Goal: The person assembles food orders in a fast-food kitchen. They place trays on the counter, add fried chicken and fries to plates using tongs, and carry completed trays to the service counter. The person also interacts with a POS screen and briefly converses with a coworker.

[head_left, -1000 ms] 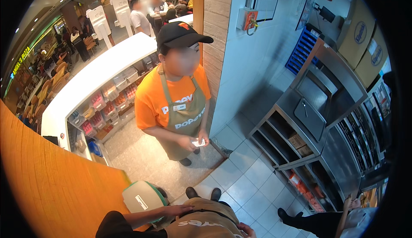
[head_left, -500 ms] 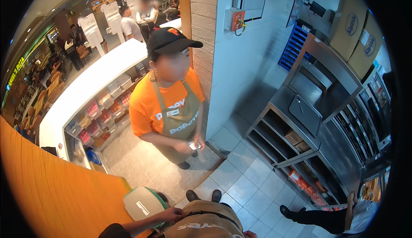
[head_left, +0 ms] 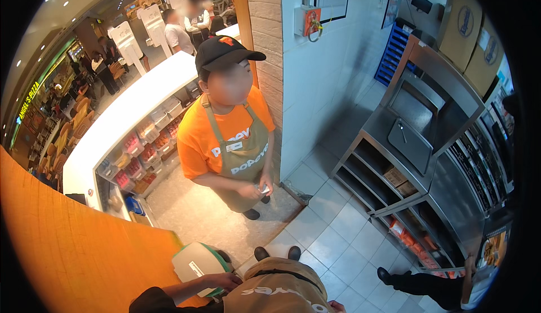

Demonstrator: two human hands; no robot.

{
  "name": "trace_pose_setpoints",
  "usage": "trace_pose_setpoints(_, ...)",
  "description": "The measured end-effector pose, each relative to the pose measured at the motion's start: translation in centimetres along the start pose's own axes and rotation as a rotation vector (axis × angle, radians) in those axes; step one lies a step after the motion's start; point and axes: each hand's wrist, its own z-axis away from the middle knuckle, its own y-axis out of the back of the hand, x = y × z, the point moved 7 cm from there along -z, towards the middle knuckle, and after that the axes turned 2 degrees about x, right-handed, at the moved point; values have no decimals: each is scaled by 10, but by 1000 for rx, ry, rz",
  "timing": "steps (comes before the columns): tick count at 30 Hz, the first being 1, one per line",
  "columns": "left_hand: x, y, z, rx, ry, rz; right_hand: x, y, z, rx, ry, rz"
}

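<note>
My left hand (head_left: 228,281) is by the left side of my brown apron (head_left: 270,291), its fingers bent and together. Whatever they may hold is hidden. Just beyond that hand stands a pale bin with a green rim (head_left: 197,268). Only a small part of my right hand (head_left: 337,306) shows at the lower edge, beside the apron's right side; its fingers are mostly hidden. Facing me is a co-worker (head_left: 231,138) in an orange shirt, brown apron and black cap. A small white item (head_left: 264,189) is in the co-worker's hands.
A white counter (head_left: 141,90) with shelves of containers curves along the left behind an orange panel (head_left: 84,228). To the right stands a steel workstation (head_left: 389,127) carrying a grey tray (head_left: 410,145). Another person's dark-trousered leg (head_left: 422,285) reaches across the tiled floor (head_left: 338,245).
The whole view has shifted slightly, so the scene sits a little to the right. The co-worker's hands have come closer together around the white item. My left hand stays beside the apron.
</note>
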Motion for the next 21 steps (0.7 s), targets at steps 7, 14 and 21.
trace_pose_setpoints(7,-14,2,-9,14,-148,7,-52,-23,27,-5,-151,-237)
trace_pose_setpoints(14,-17,-1,-14,-8,-216,100,-94,-32,30,-24,-119,-216)
trace_pose_setpoints(21,2,-5,-3,24,-94,50,-105,-33,29,-47,-130,-256)
